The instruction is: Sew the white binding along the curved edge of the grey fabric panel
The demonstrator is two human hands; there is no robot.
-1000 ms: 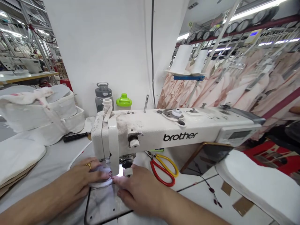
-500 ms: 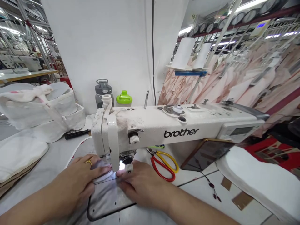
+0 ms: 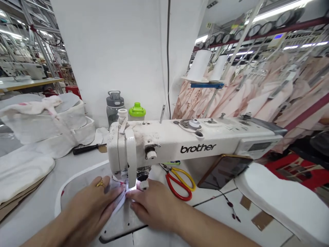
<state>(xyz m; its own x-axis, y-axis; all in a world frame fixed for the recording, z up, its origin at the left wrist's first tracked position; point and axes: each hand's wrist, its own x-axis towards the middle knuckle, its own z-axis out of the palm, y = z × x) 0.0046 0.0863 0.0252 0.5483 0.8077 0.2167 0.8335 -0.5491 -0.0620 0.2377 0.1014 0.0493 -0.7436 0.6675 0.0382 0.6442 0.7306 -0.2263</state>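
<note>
A white sewing machine [image 3: 164, 137] stands before me, its small lamp lighting the needle area. Sheer grey fabric with a white edge [image 3: 74, 181] lies left of and under the machine head. My left hand [image 3: 99, 199], a gold ring on one finger, grips the folded white edge just left of the needle, thumb and fingers close together. Its fingertips nearly meet those of my right hand [image 3: 156, 204], which closes on the same edge from the right. The machine's head hides some of my right fingers. The needle tip cannot be made out.
Scissors [image 3: 180, 197] with red and yellow handles lie behind my right hand. A phone [image 3: 223, 171] leans under the machine arm. White padded pieces [image 3: 282, 202] are stacked right, others [image 3: 25, 168] left. A black-handled tool [image 3: 86, 149] and bottles [image 3: 114, 106] sit farther back.
The fabric has swung round, so its curved white edge now shows wide on the left. My left hand has turned with it, fingers angled toward the needle. The view has shifted slightly.
</note>
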